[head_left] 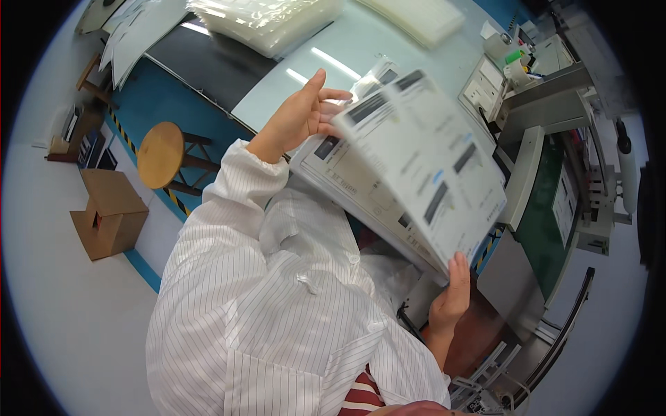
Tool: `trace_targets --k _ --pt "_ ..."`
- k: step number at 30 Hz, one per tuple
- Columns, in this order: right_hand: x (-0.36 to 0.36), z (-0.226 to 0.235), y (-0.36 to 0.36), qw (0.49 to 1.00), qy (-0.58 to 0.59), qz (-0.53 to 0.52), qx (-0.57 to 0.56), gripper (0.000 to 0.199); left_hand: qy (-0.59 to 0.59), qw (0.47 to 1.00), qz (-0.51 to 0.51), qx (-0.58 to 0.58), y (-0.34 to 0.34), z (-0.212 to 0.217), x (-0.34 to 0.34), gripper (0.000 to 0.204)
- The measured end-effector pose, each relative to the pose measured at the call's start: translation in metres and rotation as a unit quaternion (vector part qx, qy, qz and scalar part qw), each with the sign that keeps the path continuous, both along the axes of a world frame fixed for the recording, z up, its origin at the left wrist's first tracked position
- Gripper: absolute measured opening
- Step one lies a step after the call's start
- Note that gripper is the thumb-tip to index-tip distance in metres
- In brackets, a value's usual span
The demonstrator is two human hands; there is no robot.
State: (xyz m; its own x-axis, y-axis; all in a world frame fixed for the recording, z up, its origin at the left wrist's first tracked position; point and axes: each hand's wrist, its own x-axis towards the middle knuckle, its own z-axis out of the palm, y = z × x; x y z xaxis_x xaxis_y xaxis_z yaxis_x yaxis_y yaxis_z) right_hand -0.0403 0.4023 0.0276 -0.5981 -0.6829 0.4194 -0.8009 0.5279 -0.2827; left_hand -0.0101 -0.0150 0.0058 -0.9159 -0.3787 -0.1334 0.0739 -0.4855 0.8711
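A stiff, glossy printed sheet (433,163) is tilted up at an angle over a stack of similar printed sheets (338,166) in front of me, slightly blurred. At the raised sheet's left corner is my left hand (305,116), its thumb up and fingers apart; some fingertips reach the sheet's edge, and whether they touch it is hard to tell. My right hand (451,295) grips the sheet's near lower corner, fingers straight along the edge; its thumb is mostly hidden. Beneath, the stack lies at the near edge of the pale glass-topped table (277,104).
Clear plastic bags (267,24) and a pale stack (416,17) lie on the table's far side. Right of me stands a grey machine frame (548,97) beside a green surface (544,229). Leftward are a round wooden stool (161,156) and an open cardboard box (111,211).
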Motion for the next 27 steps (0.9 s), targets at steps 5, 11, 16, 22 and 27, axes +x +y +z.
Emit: trace_targets --k 5,11,16,22,27 --pt "-0.003 -0.005 0.004 0.999 0.0 0.026 0.047 0.048 -0.152 0.977 -0.067 -0.136 0.002 0.001 0.006 0.039" --pt "0.003 -0.015 0.003 0.997 -0.016 -0.015 0.068 0.051 -0.096 0.965 -0.01 -0.246 0.008 -0.004 0.002 0.035" --pt "0.012 -0.021 -0.001 0.995 -0.051 -0.04 0.069 0.053 -0.108 0.822 0.057 -0.557 0.008 -0.011 -0.015 0.04" --pt "0.014 -0.023 -0.005 0.992 -0.086 -0.053 0.071 0.051 -0.113 0.81 0.083 -0.569 0.011 -0.025 -0.01 0.042" --pt "0.014 -0.022 -0.004 0.991 -0.098 -0.046 0.077 0.049 -0.132 0.802 0.086 -0.576 0.013 -0.032 -0.006 0.041"
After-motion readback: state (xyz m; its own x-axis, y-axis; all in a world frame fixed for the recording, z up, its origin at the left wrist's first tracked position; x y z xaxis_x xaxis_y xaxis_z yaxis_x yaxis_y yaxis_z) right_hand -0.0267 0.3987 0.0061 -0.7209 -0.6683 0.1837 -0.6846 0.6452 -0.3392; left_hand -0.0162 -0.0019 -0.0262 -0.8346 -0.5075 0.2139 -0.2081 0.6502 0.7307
